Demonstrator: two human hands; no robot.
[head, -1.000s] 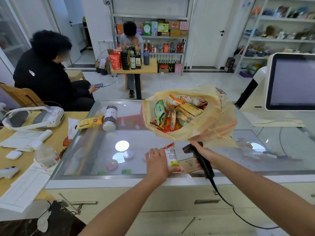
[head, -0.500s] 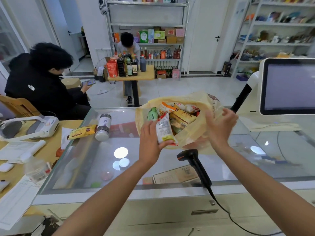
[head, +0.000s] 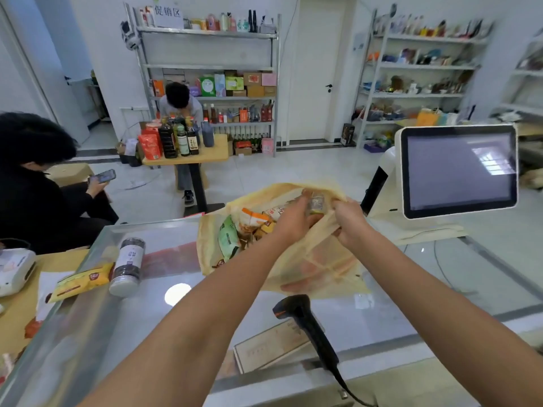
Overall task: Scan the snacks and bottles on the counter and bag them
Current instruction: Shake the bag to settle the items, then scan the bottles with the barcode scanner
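A translucent yellow plastic bag [head: 317,259] lies on the glass counter [head: 182,268], its mouth open and full of snack packets. My left hand [head: 296,218] reaches into the mouth and holds a small snack packet [head: 316,203] there. My right hand [head: 349,221] grips the bag's rim and pulls it open. A yellow snack packet [head: 83,282] and a dark jar with a white cap [head: 129,267] lie at the counter's left end. The black barcode scanner [head: 305,324] lies on the counter near me, with no hand on it.
A point-of-sale screen [head: 458,171] stands at the right. A wooden desk [head: 17,306] with papers and a white device adjoins the counter's left. One person sits at the left with a phone; another sits at a small table [head: 191,151] of bottles beyond. Shelves line the back wall.
My right hand let go of the scanner, which now lies on the counter, and took the bag's rim. My left hand lifted the snack packet from the counter into the bag's mouth.
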